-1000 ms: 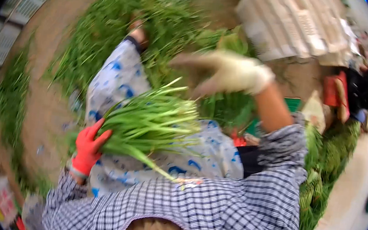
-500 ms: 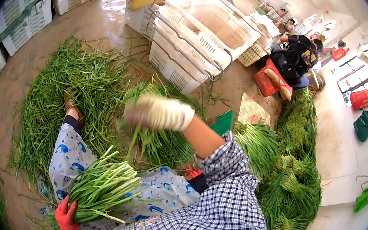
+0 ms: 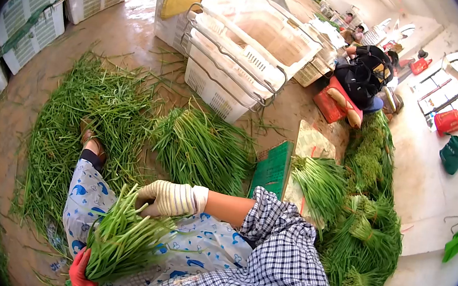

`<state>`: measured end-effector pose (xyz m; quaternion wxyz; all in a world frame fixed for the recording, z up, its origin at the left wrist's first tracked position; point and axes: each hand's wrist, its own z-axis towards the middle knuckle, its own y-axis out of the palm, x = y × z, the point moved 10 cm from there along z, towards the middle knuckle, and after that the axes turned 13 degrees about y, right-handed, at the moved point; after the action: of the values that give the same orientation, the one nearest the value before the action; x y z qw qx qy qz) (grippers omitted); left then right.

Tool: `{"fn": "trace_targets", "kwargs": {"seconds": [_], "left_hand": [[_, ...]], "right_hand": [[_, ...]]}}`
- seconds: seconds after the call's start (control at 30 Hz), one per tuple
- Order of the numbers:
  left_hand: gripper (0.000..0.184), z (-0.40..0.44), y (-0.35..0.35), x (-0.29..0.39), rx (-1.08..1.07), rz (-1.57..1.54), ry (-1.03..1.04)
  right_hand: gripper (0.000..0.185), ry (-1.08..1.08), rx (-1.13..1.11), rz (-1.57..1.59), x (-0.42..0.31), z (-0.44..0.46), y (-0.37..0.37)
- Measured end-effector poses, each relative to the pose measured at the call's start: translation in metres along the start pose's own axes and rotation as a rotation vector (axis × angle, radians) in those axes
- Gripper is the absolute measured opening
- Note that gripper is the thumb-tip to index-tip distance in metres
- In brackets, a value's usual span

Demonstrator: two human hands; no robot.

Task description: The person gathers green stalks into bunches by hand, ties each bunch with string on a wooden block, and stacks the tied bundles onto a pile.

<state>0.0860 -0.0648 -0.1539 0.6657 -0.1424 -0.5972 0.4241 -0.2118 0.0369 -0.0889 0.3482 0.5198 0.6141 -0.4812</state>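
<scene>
My left hand (image 3: 82, 275), in a red glove, is wrapped round the lower left side of a bunch of green stalks (image 3: 125, 244) lying over my lap. At the bunch's pale upper ends is my right hand (image 3: 168, 199), in a striped cream glove, with its fingers bent against the stalk tips. Those fingers are partly hidden, so what they grip is unclear. Beneath the bunch, a white apron with blue prints (image 3: 199, 245) covers my legs. A loose heap of stalks (image 3: 200, 145) lies on the floor beyond my right hand.
Cut greens (image 3: 84, 108) spread around my foot. White crates (image 3: 233, 63) stand ahead, with more stacked at the left (image 3: 36, 33). A green crate (image 3: 272, 170) and tied bundles (image 3: 363, 234) are at the right. Farther back, a person (image 3: 391, 57) is beside a black bag (image 3: 356, 81).
My right hand has come down from above the floor heap to the upper ends of the bunch. My left hand still holds the bunch. The view has turned upward since the earliest frame.
</scene>
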Motion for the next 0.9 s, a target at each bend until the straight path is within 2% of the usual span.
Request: {"fn": "trace_targets", "kwargs": {"seconds": [0.03,0.07,0.1,0.13,0.17,0.2,0.27,0.3,0.33,0.37,0.4,0.43,0.47,0.5,0.53,0.57,0.6,0.63,0.67,0.7,0.73,0.77,0.8,0.87,0.9], "left_hand": [[0.061,-0.007,0.004,-0.019,0.023,-0.146,-0.055],[0.061,0.0,-0.001,-0.008,0.023,-0.143,-0.06],[0.055,0.013,-0.004,0.006,0.026,-0.307,-0.167],[0.049,0.02,-0.008,0.012,0.033,-0.466,-0.289],[0.049,0.013,-0.003,0.007,-0.024,-0.568,-0.438],[0.05,0.008,0.002,0.011,-0.035,-0.624,-0.491],[0.051,0.003,0.013,0.019,-0.127,-0.693,-0.576],[0.051,-0.003,0.021,0.026,-0.166,-0.734,-0.605],[0.052,-0.01,0.032,0.029,-0.205,-0.777,-0.638],[0.053,-0.013,0.033,0.037,-0.169,-0.788,-0.651],[0.056,-0.026,0.042,0.04,-0.045,-0.913,-0.735],[0.063,-0.036,0.056,0.049,-0.171,-1.026,-0.782],[0.063,-0.038,0.06,0.049,-0.119,-1.121,-0.781],[0.063,-0.04,0.065,0.049,-0.068,-1.216,-0.78],[0.063,-0.047,0.07,0.051,-0.059,-1.228,-0.78],[0.06,-0.051,0.076,0.05,-0.059,-1.223,-0.779],[0.06,-0.054,0.081,0.05,-0.064,-1.223,-0.794],[0.059,-0.057,0.084,0.044,0.0,-1.151,-0.811],[0.059,-0.059,0.082,0.038,0.063,-1.079,-0.825],[0.057,-0.058,0.084,0.036,0.029,-1.043,-0.814],[0.057,-0.059,0.085,0.036,0.022,-1.045,-0.821],[0.056,-0.058,0.086,0.036,0.028,-1.039,-0.814],[0.055,-0.056,0.086,0.036,0.034,-1.032,-0.804],[0.053,-0.052,0.084,0.042,0.053,-1.003,-0.79],[0.05,-0.051,0.081,0.043,0.076,-0.973,-0.783]], "right_hand": [[0.021,0.154,-0.046,0.106,0.003,-0.002,-0.004],[0.018,0.309,-0.098,0.214,0.008,-0.001,-0.006],[0.017,-0.004,-0.015,0.056,-0.016,0.009,-0.027],[0.017,-0.262,0.17,0.06,-0.033,0.008,-0.062],[0.02,-0.207,0.326,0.036,-0.052,0.005,-0.098],[0.026,-0.261,0.41,0.108,-0.072,0.009,-0.125],[0.043,-0.414,0.43,0.327,-0.113,0.025,-0.162],[0.053,-0.398,0.437,0.368,-0.119,0.041,-0.173],[0.058,-0.113,0.561,-0.036,-0.102,0.063,-0.172],[0.063,0.158,0.594,-0.477,-0.085,0.083,-0.171],[0.061,0.094,0.604,-0.462,-0.084,0.08,-0.162],[0.059,0.03,0.613,-0.448,-0.083,0.076,-0.153],[0.059,-0.033,0.62,-0.436,-0.08,0.072,-0.143],[0.047,-0.012,0.548,-0.395,-0.071,0.084,-0.138],[0.033,-0.097,0.494,-0.282,-0.069,0.07,-0.116],[0.023,-0.094,0.391,-0.141,-0.062,0.057,-0.093],[0.019,0.011,0.308,-0.028,-0.048,0.049,-0.075],[0.019,0.104,0.284,-0.048,-0.04,0.038,-0.062],[0.02,0.079,0.295,-0.144,-0.042,0.036,-0.055],[0.022,0.054,0.308,-0.24,-0.044,0.033,-0.049],[0.025,-0.086,0.354,-0.409,-0.05,0.03,-0.043],[0.037,-0.166,0.399,-0.66,-0.05,0.034,-0.03],[0.052,-0.109,0.34,-0.816,-0.036,0.04,-0.017],[0.063,-0.109,0.386,-1.125,-0.013,0.05,0.006],[0.068,-0.09,0.41,-1.091,-0.004,0.054,0.007]]}}
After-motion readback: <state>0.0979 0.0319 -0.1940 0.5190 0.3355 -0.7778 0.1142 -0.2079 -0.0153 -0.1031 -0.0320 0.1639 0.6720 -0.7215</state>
